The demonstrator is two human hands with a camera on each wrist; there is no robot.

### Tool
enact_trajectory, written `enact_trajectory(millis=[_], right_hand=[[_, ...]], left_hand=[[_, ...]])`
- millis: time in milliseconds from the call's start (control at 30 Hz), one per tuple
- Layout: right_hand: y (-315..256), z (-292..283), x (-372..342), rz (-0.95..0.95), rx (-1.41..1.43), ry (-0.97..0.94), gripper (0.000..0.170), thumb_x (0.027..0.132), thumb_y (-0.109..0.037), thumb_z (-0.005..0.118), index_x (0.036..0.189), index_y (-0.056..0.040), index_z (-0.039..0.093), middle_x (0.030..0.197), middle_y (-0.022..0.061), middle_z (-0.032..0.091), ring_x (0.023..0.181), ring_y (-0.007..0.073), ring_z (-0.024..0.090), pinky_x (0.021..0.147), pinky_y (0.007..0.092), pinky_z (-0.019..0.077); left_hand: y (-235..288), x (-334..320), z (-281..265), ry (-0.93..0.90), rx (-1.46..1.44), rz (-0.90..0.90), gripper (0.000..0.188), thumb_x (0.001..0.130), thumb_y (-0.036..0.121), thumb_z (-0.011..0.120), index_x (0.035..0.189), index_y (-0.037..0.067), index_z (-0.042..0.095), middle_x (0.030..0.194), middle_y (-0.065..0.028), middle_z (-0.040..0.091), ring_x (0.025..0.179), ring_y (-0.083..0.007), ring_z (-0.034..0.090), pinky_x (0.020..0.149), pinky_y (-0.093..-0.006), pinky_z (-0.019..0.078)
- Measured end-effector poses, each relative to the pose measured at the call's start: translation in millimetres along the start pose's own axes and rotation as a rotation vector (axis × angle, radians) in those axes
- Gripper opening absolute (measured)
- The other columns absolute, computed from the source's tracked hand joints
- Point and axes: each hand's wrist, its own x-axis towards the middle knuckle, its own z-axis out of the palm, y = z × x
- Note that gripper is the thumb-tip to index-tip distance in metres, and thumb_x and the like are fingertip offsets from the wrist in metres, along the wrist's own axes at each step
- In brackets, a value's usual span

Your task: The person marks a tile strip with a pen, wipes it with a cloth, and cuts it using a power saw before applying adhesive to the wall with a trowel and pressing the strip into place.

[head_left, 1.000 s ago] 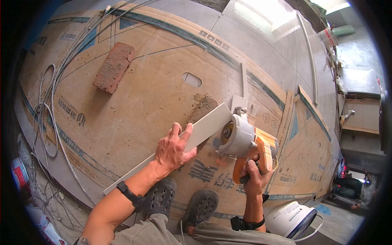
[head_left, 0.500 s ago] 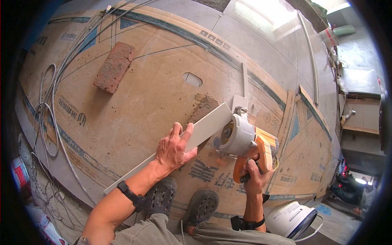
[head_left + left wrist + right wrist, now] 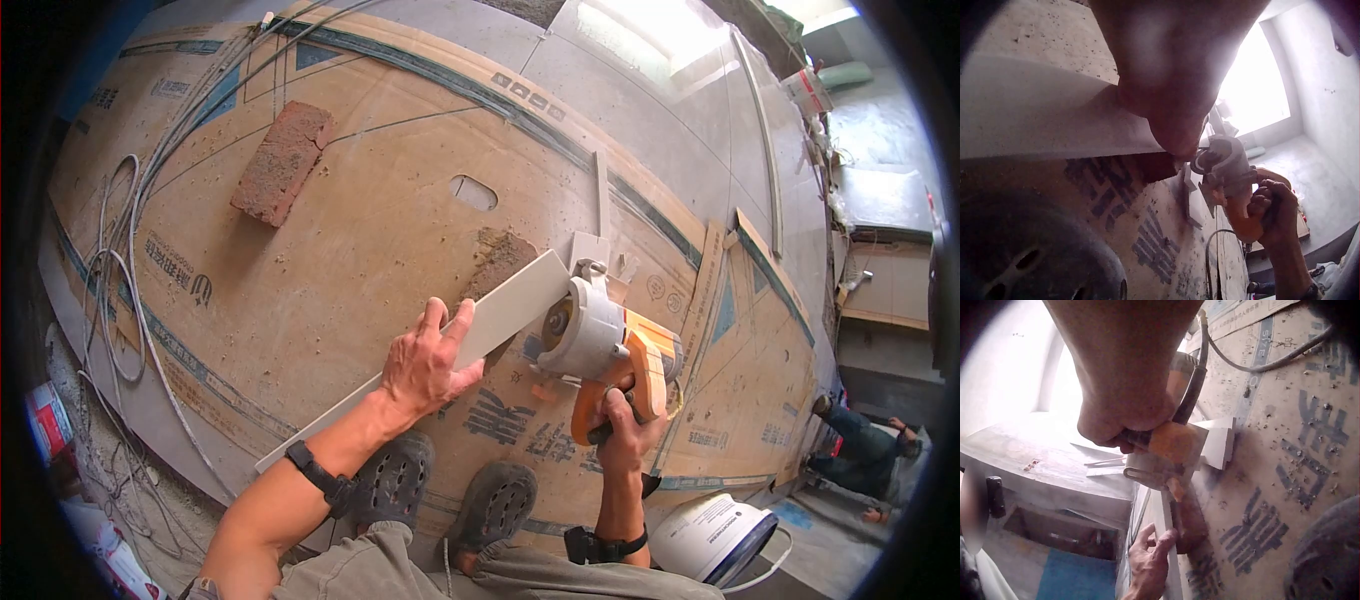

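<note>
My left hand (image 3: 428, 362) grips a long pale strip (image 3: 520, 300), fingers over its far edge and thumb at the near edge. The strip lies slanted across a dirt-covered brick (image 3: 500, 258); the right wrist view shows the brick's reddish side (image 3: 1191, 525) beneath it. With my right hand (image 3: 628, 430) I hold the orange handle of a grey power cutter (image 3: 592, 335). Its round guard sits right against the strip's upper right end. In the left wrist view, fingers of the right hand (image 3: 1275, 212) curl round the handle. Whether the disc turns, I cannot tell.
Another red brick (image 3: 283, 165) lies upper left on the cardboard (image 3: 370, 220). Cables (image 3: 140, 270) run down the left side. A white bucket (image 3: 712, 538) stands lower right, near my shoes (image 3: 497, 505). Narrow offcuts lie past the cutter; another person (image 3: 865, 450) is at far right.
Both hands, the strip and the cutter have stayed practically in place. At the far right the other person has shifted, with a leg now stretched to the left.
</note>
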Motion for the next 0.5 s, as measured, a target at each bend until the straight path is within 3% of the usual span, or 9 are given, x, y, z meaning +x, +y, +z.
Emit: enact_trajectory(millis=[300,500], right_hand=[[-14,-6,-1,0.054,0.223,0.018,0.043,0.086,-0.007,0.071,0.125,0.0089,0.059,0.094,0.0151,0.071,0.062,0.0142,0.065,0.056,0.0264,0.0541],[-22,-17,0,0.108,0.309,0.065,0.043,0.086,-0.006,0.069,0.125,0.0085,0.058,0.09,0.0144,0.07,0.063,0.0149,0.064,0.057,0.0274,0.0528]], left_hand=[[-4,2,-2,-0.01,-0.06,-0.019,0.081,0.079,0.034,0.081,0.145,-0.001,0.049,0.112,-0.0192,0.05,0.091,-0.0398,0.066,0.074,-0.0499,0.06],[-7,16,-20,-0.121,-0.218,-0.068,0.079,0.081,0.04,0.077,0.143,-0.003,0.053,0.112,-0.0195,0.053,0.092,-0.0416,0.066,0.078,-0.0517,0.057]])
